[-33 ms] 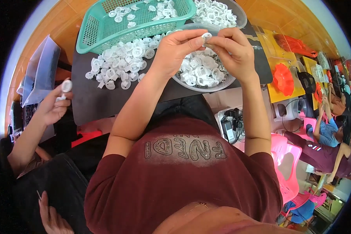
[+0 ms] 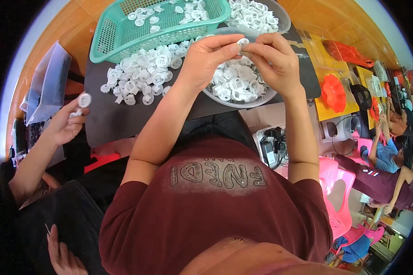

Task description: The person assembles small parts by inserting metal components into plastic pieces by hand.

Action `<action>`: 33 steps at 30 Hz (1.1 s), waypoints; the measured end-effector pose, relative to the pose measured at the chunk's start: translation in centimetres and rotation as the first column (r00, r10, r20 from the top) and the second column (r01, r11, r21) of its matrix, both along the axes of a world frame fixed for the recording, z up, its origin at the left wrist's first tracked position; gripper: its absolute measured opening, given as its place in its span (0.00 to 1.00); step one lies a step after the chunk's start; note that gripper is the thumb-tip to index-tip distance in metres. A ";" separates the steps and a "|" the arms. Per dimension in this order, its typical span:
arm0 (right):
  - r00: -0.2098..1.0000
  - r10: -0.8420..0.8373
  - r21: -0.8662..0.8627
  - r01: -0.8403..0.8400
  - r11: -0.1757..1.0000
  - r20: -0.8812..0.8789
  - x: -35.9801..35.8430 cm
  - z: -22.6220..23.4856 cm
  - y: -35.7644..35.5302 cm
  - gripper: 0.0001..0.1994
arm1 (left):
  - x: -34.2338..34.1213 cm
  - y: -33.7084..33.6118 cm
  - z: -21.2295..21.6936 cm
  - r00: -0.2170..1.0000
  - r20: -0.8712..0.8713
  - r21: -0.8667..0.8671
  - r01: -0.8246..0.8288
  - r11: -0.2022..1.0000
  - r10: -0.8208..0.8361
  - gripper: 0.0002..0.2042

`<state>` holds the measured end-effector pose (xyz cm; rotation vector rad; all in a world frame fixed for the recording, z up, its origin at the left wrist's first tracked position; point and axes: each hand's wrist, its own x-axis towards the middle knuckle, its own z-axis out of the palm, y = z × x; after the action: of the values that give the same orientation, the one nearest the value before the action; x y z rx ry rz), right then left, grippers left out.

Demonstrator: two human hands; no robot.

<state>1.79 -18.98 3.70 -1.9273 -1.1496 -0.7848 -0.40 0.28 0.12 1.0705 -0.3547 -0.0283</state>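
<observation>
White plastic piece [image 2: 243,41], at 1 o'clock from the centre of the view, held above a translucent bowl [image 2: 240,105] of similar parts. Left hand [image 2: 205,62]: thumb and forefinger nearly closed, pinching the piece from 9 o'clock. Right hand [image 2: 276,58]: thumb and forefinger drawn together on its 3 o'clock side; whether they also clasp something smaller cannot be told. Loose white parts [image 2: 142,73] lie heaped on the dark table [image 2: 108,121] between 10 and 11 o'clock, just below a green basket [image 2: 126,33].

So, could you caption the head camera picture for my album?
Left hand and right hand pinch a small white piece over a round tub of loose white parts.
</observation>
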 end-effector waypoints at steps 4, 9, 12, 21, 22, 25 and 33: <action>0.998 -0.018 -0.011 0.018 1.000 0.053 -0.3 0.1 0.4 0.09 | 0.1 0.2 -0.2 1.000 -0.019 0.016 -0.023 1.000 0.023 0.14; 0.959 -0.030 0.175 0.082 0.981 -0.283 -1.4 -0.7 1.2 0.05 | 0.1 -0.1 -0.3 1.000 -0.020 -0.013 -0.020 1.000 0.020 0.14; 0.935 -0.014 0.222 0.098 0.970 -0.353 -1.7 -1.0 1.5 0.05 | 0.0 -0.3 -0.3 1.000 -0.016 -0.025 -0.027 0.999 0.027 0.13; 0.481 0.308 0.377 0.052 0.925 -0.821 -1.9 0.6 0.6 0.06 | 0.0 0.1 0.0 0.997 0.077 0.001 0.002 1.000 -0.002 0.11; 0.482 0.307 0.377 0.053 0.925 -0.821 -1.9 0.5 0.7 0.06 | 0.0 0.1 0.0 0.997 0.075 -0.002 0.011 1.000 -0.010 0.10; 0.499 0.477 0.567 0.036 0.823 -0.723 -2.2 0.0 1.3 0.10 | -0.1 -0.1 -0.1 0.995 0.071 -0.037 0.075 0.997 -0.072 0.11; 0.381 0.628 0.695 0.053 0.718 -0.678 -1.6 -1.4 1.7 0.11 | 0.1 0.2 -0.6 0.982 -0.029 -0.136 0.179 0.974 -0.184 0.13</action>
<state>0.19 -17.29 2.26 -1.1272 -0.4039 0.1784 -0.31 0.49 -0.48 0.9015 -0.4106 -0.1874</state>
